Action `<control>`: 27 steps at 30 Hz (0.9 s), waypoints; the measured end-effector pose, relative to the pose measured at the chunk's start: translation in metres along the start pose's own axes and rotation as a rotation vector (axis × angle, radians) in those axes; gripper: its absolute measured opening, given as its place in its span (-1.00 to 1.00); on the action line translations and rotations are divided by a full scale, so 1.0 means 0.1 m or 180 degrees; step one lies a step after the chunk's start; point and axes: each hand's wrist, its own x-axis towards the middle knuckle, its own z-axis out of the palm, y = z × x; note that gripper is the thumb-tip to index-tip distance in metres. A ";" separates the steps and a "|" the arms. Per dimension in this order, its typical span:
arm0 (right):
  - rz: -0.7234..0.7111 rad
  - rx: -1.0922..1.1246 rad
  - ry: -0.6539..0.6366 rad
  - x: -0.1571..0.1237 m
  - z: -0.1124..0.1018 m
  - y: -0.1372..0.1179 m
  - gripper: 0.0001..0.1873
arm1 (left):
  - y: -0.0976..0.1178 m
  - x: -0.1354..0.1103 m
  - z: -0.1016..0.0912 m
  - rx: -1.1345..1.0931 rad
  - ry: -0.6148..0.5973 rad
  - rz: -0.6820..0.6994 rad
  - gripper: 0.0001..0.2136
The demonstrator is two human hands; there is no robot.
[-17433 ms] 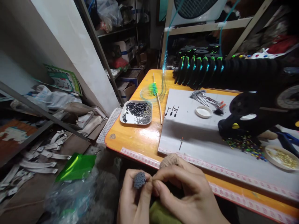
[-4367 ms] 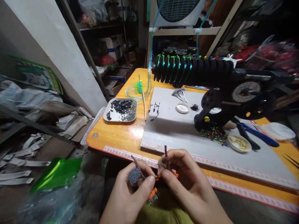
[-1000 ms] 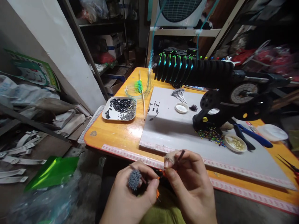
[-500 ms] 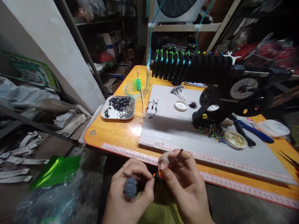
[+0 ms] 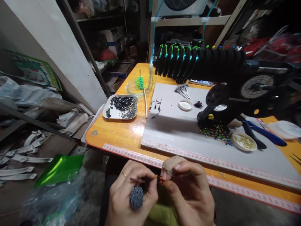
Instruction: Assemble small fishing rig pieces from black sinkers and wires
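In front of my lap, my left hand (image 5: 134, 191) is closed round a bundle of thin grey-tipped sticks (image 5: 136, 197), their round end facing me. A brown strip (image 5: 137, 180) pokes out above the bundle. My left thumb and forefinger also pinch one end of a small orange-and-black piece (image 5: 161, 180). Its other end sits between the thumb and forefinger of my right hand (image 5: 190, 188). A pale wrap (image 5: 172, 164) covers one right finger. The piece is too small to make out its kind.
On the orange table (image 5: 98, 136) are a white tray (image 5: 105, 115) of black and grey bits, a stick with green bristles (image 5: 140, 83) and a grey board (image 5: 169, 131). A black rotary machine (image 5: 199, 62) stands there, with colored beads (image 5: 217, 131), a dish (image 5: 244, 141) and blue-handled pliers (image 5: 268, 133).
My right hand has turned slightly, and its fingers have closed in on the orange-and-black piece. The dark strip that showed at its fingertips is out of sight. The camera view has shifted a little.
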 end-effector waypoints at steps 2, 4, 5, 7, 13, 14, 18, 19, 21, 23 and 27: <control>-0.0028 0.0016 -0.0009 0.01 -0.01 0.01 -0.79 | 0.00 0.01 0.01 -0.0031 0.0017 -0.0034 -0.83; -0.0044 0.0043 -0.0026 0.01 -0.02 0.03 -0.79 | 0.02 0.02 0.02 -0.0095 0.0009 -0.0156 -0.84; -0.0053 0.0055 -0.0041 0.01 -0.03 0.03 -0.78 | 0.03 0.04 0.02 -0.0139 -0.0010 -0.0231 -0.84; -0.0068 0.0064 -0.0065 0.02 -0.04 0.04 -0.78 | 0.05 0.06 0.01 -0.0214 -0.0049 -0.0343 -0.83; -0.0189 -0.0024 -0.0078 0.07 -0.05 0.08 -0.75 | 0.01 0.15 -0.06 -0.0330 -0.0543 -0.0100 -0.76; -0.0231 -0.0054 -0.0091 0.08 -0.05 0.08 -0.75 | 0.01 0.16 -0.06 -0.0316 -0.0623 -0.0060 -0.75; -0.0380 -0.0094 -0.0077 0.09 -0.05 0.11 -0.75 | 0.01 0.19 -0.05 -0.0172 -0.0495 -0.0100 -0.79; -0.0404 -0.0068 -0.0064 0.09 -0.05 0.12 -0.75 | 0.02 0.20 -0.04 -0.0118 -0.0496 -0.0080 -0.80; -0.0418 0.0003 -0.0042 0.09 -0.06 0.12 -0.73 | 0.02 0.21 -0.05 -0.0015 -0.0606 0.0040 -0.79; -0.0368 0.0051 -0.0039 0.08 -0.08 0.13 -0.72 | 0.02 0.21 -0.06 0.0043 -0.0732 0.0175 -0.78; -0.0333 0.0081 -0.0051 0.07 -0.11 0.13 -0.72 | 0.02 0.16 -0.04 0.0027 -0.0581 0.0185 -0.81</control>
